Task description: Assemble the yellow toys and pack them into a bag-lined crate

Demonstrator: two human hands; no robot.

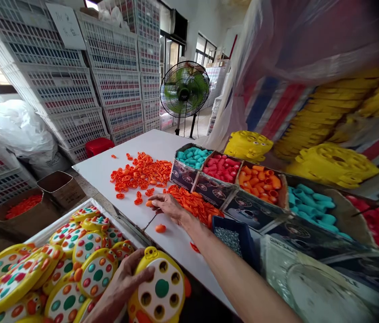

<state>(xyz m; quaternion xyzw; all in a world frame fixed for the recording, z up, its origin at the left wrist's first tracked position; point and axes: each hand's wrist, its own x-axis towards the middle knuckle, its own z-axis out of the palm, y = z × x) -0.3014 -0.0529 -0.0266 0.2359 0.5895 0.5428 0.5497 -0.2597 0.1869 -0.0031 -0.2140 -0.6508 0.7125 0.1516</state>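
Observation:
My left hand (pixel 122 280) grips a yellow duck-like plastic toy (pixel 160 287) at the lower middle. Its white face has a green centre disc and several hollow holes around it. Over the white table, my right hand (pixel 167 207) is closed on a small orange plastic piece (pixel 149 203) at its fingertips. Another rounded orange piece (pixel 160 228) lies alone just below that hand. Beyond and beside it spreads a loose heap of orange plastic parts (pixel 142 172), with a second orange heap (pixel 192 204) under the right wrist.
Boxes of teal parts (pixel 194 158), red parts (pixel 222 168) and orange parts (pixel 259 181) line the table's right side. A dark blue tray (pixel 233 237) holds small screws. Finished-looking toys (pixel 88 242) fill a crate at left. A fan (pixel 185 92) stands behind the table.

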